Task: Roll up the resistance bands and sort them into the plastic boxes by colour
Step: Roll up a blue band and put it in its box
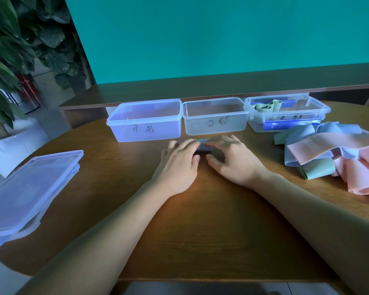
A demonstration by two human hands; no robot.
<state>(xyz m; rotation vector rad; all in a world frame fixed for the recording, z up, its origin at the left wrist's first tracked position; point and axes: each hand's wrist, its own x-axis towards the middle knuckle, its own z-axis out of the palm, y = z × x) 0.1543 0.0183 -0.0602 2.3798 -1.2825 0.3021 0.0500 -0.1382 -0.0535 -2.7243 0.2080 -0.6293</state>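
You have both hands down on the wooden table (200,220), close together, working a small blue band (203,145) that lies just in front of the gap between two boxes. Your left hand (179,165) rests its fingers over the left end, loosely bent and a little spread; your right hand (230,158) curves over the right end, thumb tucked underneath towards you. Most of the band is hidden under your fingers, so I cannot tell how tightly it is wound, though it looks nearly rolled; pinning it at both ends probably keeps the roll even and stops it springing open

The three boxes stand in a row at the far edge, which keeps each a short reach from where you roll. The blue-tinted box (146,120) on the left and the clear middle box (214,116) look empty; each carries a handwritten mark I cannot read for certain. The right box (285,113) already holds a rolled green band (266,106) and something blue, so you have barely begun sorting

The loose pile of bands (337,154), pink, blue and green, waits by your right arm, handy for the next pick. The lids (28,192) lie stacked at your left, out of the way
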